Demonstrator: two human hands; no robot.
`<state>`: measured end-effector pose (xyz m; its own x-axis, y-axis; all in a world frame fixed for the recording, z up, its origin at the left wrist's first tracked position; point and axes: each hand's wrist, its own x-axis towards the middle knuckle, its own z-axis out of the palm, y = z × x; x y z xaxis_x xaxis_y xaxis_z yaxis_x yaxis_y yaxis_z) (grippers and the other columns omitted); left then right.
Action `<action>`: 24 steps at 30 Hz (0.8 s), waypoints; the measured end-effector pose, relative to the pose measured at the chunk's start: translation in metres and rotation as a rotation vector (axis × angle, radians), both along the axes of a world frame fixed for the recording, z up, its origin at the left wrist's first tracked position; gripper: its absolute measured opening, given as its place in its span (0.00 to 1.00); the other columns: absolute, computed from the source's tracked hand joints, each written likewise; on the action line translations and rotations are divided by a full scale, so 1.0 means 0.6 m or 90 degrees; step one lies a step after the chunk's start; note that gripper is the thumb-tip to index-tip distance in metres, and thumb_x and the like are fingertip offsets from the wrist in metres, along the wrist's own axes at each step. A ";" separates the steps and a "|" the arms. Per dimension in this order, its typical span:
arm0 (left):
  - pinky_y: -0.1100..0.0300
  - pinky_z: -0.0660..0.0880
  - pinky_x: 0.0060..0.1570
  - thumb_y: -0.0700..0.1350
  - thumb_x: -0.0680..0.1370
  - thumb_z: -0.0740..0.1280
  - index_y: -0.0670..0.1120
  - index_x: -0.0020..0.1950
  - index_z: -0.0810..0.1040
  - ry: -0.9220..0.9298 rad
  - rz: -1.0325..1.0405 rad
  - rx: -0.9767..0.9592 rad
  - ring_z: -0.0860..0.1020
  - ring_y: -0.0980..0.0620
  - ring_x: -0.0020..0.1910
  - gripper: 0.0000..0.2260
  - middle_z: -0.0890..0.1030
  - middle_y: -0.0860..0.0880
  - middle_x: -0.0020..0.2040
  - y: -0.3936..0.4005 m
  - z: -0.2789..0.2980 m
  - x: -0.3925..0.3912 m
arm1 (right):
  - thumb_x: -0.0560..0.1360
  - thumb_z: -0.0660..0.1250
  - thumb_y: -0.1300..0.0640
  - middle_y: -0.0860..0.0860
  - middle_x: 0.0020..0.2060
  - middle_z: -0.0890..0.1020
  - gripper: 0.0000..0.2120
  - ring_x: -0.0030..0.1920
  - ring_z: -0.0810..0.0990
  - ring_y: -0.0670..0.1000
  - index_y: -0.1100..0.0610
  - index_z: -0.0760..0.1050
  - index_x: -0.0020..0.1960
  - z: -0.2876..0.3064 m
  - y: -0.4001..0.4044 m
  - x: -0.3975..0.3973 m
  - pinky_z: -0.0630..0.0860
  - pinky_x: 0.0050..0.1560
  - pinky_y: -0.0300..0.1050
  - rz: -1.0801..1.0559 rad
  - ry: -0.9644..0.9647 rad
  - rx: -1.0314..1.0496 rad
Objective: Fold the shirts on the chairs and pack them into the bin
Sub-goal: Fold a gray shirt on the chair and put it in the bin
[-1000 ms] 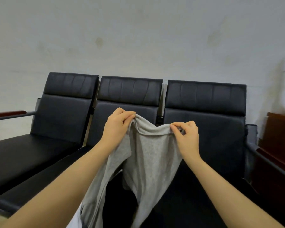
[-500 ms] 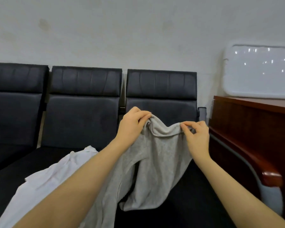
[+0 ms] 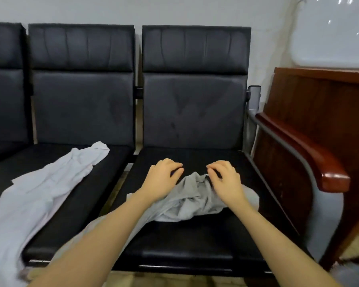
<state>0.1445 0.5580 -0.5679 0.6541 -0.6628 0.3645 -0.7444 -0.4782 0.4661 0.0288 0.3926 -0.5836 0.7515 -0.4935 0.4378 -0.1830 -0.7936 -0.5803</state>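
Two hands over grey shirt point(image 3: 192, 200) on right chair seat point(image 3: 195, 241), left hand point(image 3: 161, 181) and right hand point(image 3: 226, 180) curled, grip unclear

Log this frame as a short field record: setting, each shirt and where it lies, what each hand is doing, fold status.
setting: row of black chairs against a wall, wooden cabinet at right
grey shirt: crumpled on the rightmost seat, one end hanging over the front edge
white shirt: unfolded, draped across the next seat to the left
left hand: fingers curled, at the grey shirt's far edge
right hand: fingers curled, on the grey shirt's far edge
fold status: not yet folded
bin: not identifiable
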 end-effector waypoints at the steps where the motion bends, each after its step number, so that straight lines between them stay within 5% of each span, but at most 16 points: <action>1: 0.55 0.68 0.61 0.51 0.81 0.59 0.49 0.66 0.75 -0.001 0.017 0.036 0.73 0.52 0.61 0.15 0.75 0.52 0.62 0.011 -0.017 0.002 | 0.80 0.60 0.52 0.48 0.63 0.73 0.14 0.63 0.72 0.50 0.53 0.76 0.63 -0.016 0.006 0.005 0.66 0.63 0.44 0.039 0.040 -0.019; 8: 0.56 0.52 0.70 0.55 0.83 0.52 0.53 0.74 0.63 0.046 0.084 0.221 0.57 0.55 0.74 0.20 0.60 0.54 0.76 0.059 -0.093 0.000 | 0.82 0.39 0.44 0.48 0.78 0.45 0.27 0.77 0.44 0.48 0.52 0.45 0.78 -0.099 0.018 0.027 0.39 0.74 0.44 0.148 0.356 -0.136; 12: 0.59 0.52 0.70 0.55 0.83 0.50 0.54 0.74 0.64 0.053 0.107 0.228 0.56 0.55 0.75 0.20 0.58 0.54 0.76 0.069 -0.120 0.002 | 0.64 0.23 0.38 0.46 0.78 0.43 0.44 0.77 0.42 0.46 0.51 0.41 0.78 -0.109 0.000 0.051 0.40 0.75 0.46 0.149 0.392 -0.245; 16: 0.56 0.55 0.71 0.63 0.79 0.44 0.55 0.72 0.65 0.025 0.133 0.242 0.57 0.55 0.75 0.26 0.61 0.53 0.76 0.077 -0.133 0.023 | 0.74 0.31 0.36 0.42 0.77 0.50 0.35 0.76 0.47 0.41 0.46 0.47 0.78 -0.115 -0.023 0.081 0.44 0.76 0.45 0.163 0.343 -0.147; 19: 0.57 0.53 0.69 0.58 0.82 0.48 0.54 0.72 0.66 0.000 0.137 0.219 0.58 0.55 0.74 0.22 0.62 0.53 0.75 0.072 -0.125 0.033 | 0.82 0.47 0.44 0.40 0.72 0.66 0.22 0.73 0.60 0.41 0.46 0.64 0.73 -0.118 -0.028 0.087 0.52 0.74 0.45 0.162 0.227 -0.046; 21: 0.60 0.53 0.65 0.58 0.82 0.52 0.54 0.70 0.69 -0.038 0.108 0.158 0.62 0.55 0.70 0.20 0.67 0.54 0.71 0.063 -0.115 0.028 | 0.80 0.55 0.46 0.40 0.61 0.76 0.16 0.67 0.70 0.45 0.46 0.75 0.63 -0.113 -0.029 0.082 0.59 0.70 0.49 0.161 0.087 0.030; 24: 0.64 0.55 0.55 0.55 0.79 0.62 0.54 0.64 0.76 -0.044 0.050 0.033 0.68 0.56 0.59 0.15 0.73 0.56 0.59 0.049 -0.105 0.015 | 0.76 0.63 0.49 0.40 0.51 0.78 0.10 0.59 0.74 0.46 0.49 0.80 0.54 -0.102 -0.025 0.076 0.63 0.66 0.52 0.166 -0.011 0.074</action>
